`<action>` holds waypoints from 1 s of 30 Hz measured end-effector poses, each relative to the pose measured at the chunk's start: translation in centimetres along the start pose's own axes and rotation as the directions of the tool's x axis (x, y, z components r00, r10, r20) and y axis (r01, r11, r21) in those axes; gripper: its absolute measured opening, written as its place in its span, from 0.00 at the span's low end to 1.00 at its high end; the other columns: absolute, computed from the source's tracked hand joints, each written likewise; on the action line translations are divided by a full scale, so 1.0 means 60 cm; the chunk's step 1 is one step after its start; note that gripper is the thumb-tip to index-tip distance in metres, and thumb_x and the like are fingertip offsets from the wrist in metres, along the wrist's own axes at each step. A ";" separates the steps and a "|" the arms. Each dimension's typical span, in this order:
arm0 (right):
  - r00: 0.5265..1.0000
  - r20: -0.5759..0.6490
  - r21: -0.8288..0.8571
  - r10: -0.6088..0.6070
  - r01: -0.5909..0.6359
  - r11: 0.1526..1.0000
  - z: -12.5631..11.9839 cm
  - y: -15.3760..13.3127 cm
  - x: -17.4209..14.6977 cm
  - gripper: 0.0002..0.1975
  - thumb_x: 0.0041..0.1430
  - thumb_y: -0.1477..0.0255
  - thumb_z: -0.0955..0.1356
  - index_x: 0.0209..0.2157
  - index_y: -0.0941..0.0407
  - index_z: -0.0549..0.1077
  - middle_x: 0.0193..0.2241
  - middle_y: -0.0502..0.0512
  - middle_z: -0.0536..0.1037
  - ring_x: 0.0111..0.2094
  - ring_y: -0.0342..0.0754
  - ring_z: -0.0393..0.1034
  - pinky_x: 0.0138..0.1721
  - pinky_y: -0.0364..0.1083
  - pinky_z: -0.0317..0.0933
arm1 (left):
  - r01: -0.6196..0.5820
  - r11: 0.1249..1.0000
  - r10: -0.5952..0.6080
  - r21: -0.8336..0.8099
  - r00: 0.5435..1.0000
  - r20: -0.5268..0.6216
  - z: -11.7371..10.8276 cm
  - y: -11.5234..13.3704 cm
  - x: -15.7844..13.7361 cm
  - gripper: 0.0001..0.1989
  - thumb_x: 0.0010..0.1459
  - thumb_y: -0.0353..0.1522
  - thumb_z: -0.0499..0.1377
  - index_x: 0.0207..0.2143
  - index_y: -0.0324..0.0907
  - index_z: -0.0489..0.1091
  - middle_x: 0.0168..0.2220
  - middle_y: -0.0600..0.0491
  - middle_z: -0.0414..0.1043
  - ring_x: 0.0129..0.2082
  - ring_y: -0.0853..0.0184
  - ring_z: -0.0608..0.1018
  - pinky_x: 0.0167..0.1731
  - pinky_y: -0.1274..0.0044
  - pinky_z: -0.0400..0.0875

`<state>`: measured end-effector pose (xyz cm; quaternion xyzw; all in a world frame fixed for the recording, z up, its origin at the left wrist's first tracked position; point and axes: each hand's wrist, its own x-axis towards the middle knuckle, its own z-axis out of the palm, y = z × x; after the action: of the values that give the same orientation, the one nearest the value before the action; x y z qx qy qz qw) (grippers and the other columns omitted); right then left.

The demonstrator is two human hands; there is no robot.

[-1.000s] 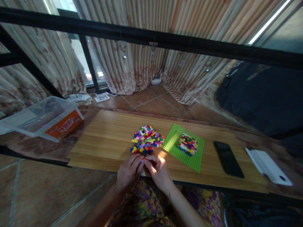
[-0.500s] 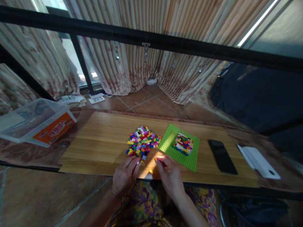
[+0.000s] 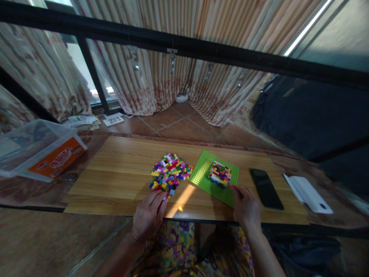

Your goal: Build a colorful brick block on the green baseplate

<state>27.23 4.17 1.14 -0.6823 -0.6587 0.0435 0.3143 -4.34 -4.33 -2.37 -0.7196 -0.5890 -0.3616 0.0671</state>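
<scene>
Head view: right hand (image 3: 245,206) has moved off to the green studded plastic baseplate (image 3: 203,175), its grip pinching a small red piece beside the multicoloured brick block (image 3: 219,174). Left hand (image 3: 148,213), fingers loosely curled, touches the loose colourful brick pile (image 3: 168,176) on the wooden counter (image 3: 121,173).

A room at home.
Curtains (image 3: 161,77) and tiled floor (image 3: 184,127) lie beyond the hands; a phone (image 3: 265,188) sits right of them.

One green baseplate (image 3: 203,175), one block of stacked bricks (image 3: 220,174) on it, one loose pile of bricks (image 3: 169,175), one stray yellow brick (image 3: 180,209), one black phone (image 3: 265,188), one clear plastic bin (image 3: 37,151), two hands: left (image 3: 148,215), right (image 3: 246,206)
</scene>
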 end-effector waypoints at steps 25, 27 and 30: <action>0.938 0.151 0.266 0.313 -0.343 0.901 0.017 0.011 0.021 0.27 0.50 0.51 0.66 0.33 0.61 0.81 0.25 0.60 0.80 0.28 0.54 0.73 0.26 0.44 0.58 | -0.015 1.000 0.015 0.006 1.000 -0.015 -0.001 0.001 0.001 0.09 0.63 0.32 0.55 0.45 0.41 0.71 0.40 0.48 0.77 0.42 0.63 0.79 0.43 0.73 0.75; 0.932 0.157 0.272 0.325 -0.358 0.893 0.016 0.009 0.023 0.27 0.50 0.51 0.66 0.32 0.62 0.81 0.24 0.60 0.80 0.27 0.53 0.73 0.25 0.44 0.58 | -0.017 1.000 0.017 0.005 1.000 -0.012 -0.002 0.002 0.002 0.09 0.63 0.32 0.55 0.44 0.41 0.71 0.40 0.48 0.77 0.42 0.63 0.79 0.43 0.73 0.75; 0.934 0.154 0.252 0.323 -0.353 0.901 0.014 0.004 0.026 0.26 0.49 0.51 0.66 0.31 0.62 0.81 0.24 0.60 0.79 0.27 0.53 0.72 0.25 0.44 0.57 | -0.014 1.000 0.014 0.013 1.000 -0.008 -0.002 0.001 0.002 0.09 0.63 0.32 0.55 0.44 0.41 0.71 0.40 0.48 0.77 0.42 0.63 0.79 0.43 0.73 0.75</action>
<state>27.23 5.91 0.90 -0.7324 -0.5337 0.2257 0.3575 -4.31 -4.31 -2.20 -0.7217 -0.5862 -0.3601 0.0767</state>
